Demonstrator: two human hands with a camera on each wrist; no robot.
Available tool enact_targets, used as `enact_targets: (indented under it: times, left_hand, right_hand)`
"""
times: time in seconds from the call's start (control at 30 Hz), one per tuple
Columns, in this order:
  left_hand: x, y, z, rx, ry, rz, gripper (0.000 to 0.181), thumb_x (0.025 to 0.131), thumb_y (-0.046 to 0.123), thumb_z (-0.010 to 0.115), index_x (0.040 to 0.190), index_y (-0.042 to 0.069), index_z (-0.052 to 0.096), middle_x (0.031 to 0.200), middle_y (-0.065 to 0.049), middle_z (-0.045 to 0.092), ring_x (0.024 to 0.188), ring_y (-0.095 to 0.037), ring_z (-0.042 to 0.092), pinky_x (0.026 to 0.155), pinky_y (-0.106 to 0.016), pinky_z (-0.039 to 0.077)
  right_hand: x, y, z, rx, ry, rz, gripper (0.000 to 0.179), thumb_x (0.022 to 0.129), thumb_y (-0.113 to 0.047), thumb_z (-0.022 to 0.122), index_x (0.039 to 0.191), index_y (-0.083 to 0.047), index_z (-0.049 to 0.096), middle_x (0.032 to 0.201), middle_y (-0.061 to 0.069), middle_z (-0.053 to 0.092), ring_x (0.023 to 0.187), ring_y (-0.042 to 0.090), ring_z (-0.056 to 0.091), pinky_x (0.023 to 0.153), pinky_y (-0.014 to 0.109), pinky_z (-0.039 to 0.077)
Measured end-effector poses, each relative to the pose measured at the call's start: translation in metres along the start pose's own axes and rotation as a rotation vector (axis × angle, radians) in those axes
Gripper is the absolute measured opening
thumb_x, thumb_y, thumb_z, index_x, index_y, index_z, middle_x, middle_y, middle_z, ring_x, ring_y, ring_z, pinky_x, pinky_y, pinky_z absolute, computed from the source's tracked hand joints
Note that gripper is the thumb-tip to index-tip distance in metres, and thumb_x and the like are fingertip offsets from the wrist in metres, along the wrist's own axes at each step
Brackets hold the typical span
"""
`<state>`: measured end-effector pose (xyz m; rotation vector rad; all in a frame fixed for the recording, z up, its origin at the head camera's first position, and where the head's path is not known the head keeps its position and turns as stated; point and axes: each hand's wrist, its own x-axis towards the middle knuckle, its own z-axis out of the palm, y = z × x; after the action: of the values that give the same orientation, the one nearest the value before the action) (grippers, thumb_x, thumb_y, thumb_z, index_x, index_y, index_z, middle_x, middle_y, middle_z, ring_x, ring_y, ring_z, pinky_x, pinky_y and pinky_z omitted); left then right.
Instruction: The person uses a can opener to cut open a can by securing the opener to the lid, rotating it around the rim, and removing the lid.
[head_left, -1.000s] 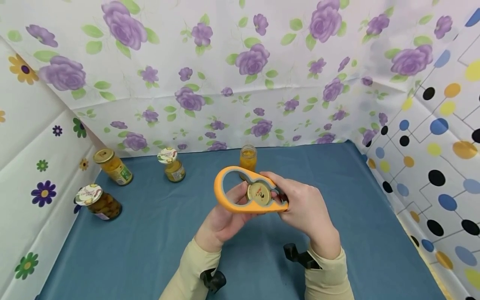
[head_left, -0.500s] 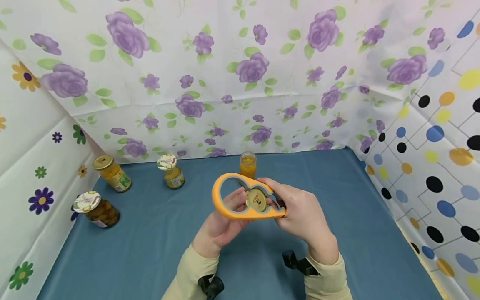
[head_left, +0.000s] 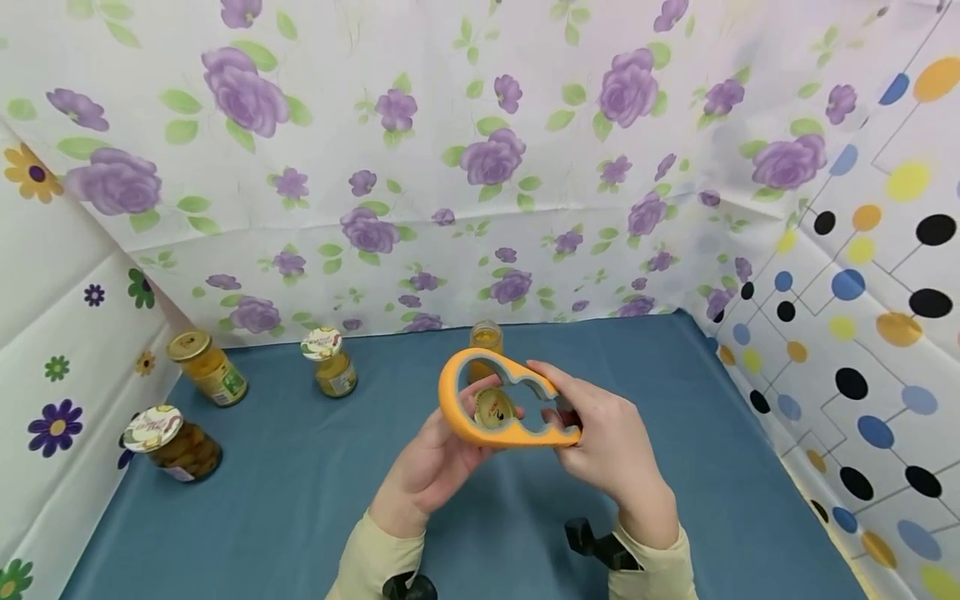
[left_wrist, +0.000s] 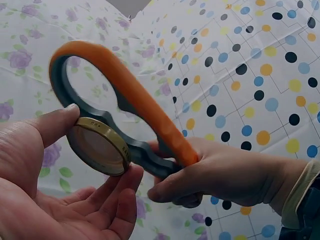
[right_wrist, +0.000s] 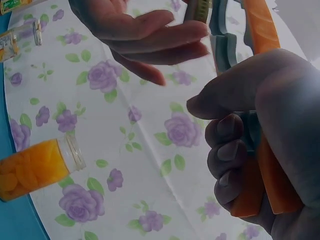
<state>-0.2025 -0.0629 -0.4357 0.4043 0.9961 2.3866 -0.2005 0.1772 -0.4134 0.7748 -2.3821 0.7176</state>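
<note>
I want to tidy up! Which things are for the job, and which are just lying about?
For the job:
orange opener, in right hand
gold lid, in left hand
probably the lidless jar

Apparently lying about:
tall jar
small jar
dark jar

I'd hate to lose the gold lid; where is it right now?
Just below the centre of the head view, the gold lid is pinched in the left hand, seen through the orange opener held by the right hand.

- Back wall cloth: white w/ purple roses, green lvs, horiz. crease.
- L wall cloth: white, multicol. flowers.
- R wall cloth: white w/ blk, blue, yel. & orange dots, thin lines.
- Blue cloth surface btwn walls.
</note>
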Motion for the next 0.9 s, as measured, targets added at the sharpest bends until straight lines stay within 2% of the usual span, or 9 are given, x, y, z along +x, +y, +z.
enact_targets:
  times: [0.2, 0.4, 0.53, 0.77, 0.9]
  left_hand:
    - [0.0, 0.002, -0.002, 0.038, -0.006, -0.005, 0.046, 0.118, 0.038, 0.042, 0.158, 0.015, 0.047, 0.13, -0.006, 0.065, 0.124, -0.019, 0.064, 0.101, -0.035, 0.051]
    - [-0.002, 0.006, -0.006, 0.013, -0.032, 0.019, 0.045, 0.119, 0.032, 0.042, 0.16, 0.015, 0.047, 0.132, -0.003, 0.066, 0.123, -0.017, 0.062, 0.102, -0.034, 0.05]
    - [-0.006, 0.009, -0.007, -0.024, -0.012, 0.023, 0.043, 0.119, 0.031, 0.042, 0.159, 0.018, 0.048, 0.137, -0.002, 0.064, 0.124, -0.016, 0.062, 0.104, -0.034, 0.049]
    - [-0.008, 0.013, -0.01, 0.028, 0.005, 0.03, 0.039, 0.119, 0.031, 0.039, 0.15, 0.015, 0.055, 0.133, -0.002, 0.062, 0.121, -0.018, 0.062, 0.103, -0.033, 0.049]
    - [-0.008, 0.015, -0.012, 0.048, -0.009, 0.02, 0.04, 0.119, 0.031, 0.037, 0.152, 0.016, 0.054, 0.137, -0.003, 0.061, 0.123, -0.019, 0.062, 0.104, -0.034, 0.048]
  right_hand:
    - [-0.005, 0.003, -0.005, 0.034, 0.041, 0.04, 0.068, 0.092, 0.0, 0.076, 0.153, -0.024, 0.061, 0.073, -0.015, 0.048, 0.059, -0.001, 0.038, 0.053, 0.024, 0.038]
    - [-0.004, 0.003, -0.005, 0.088, 0.072, 0.072, 0.071, 0.091, 0.004, 0.073, 0.154, -0.025, 0.059, 0.072, -0.016, 0.04, 0.057, -0.001, 0.032, 0.053, 0.023, 0.033]
    - [-0.004, 0.002, -0.005, 0.096, 0.08, 0.089, 0.07, 0.091, 0.004, 0.072, 0.153, -0.026, 0.059, 0.071, -0.016, 0.036, 0.057, -0.002, 0.026, 0.053, 0.023, 0.029]
    - [-0.004, 0.003, -0.004, 0.085, 0.087, 0.128, 0.074, 0.089, 0.006, 0.072, 0.153, -0.028, 0.059, 0.071, -0.016, 0.034, 0.058, -0.002, 0.023, 0.053, 0.023, 0.028]
    - [-0.006, 0.005, -0.005, 0.086, 0.087, 0.186, 0.075, 0.089, 0.006, 0.074, 0.153, -0.029, 0.058, 0.07, -0.015, 0.034, 0.056, -0.001, 0.024, 0.053, 0.023, 0.029]
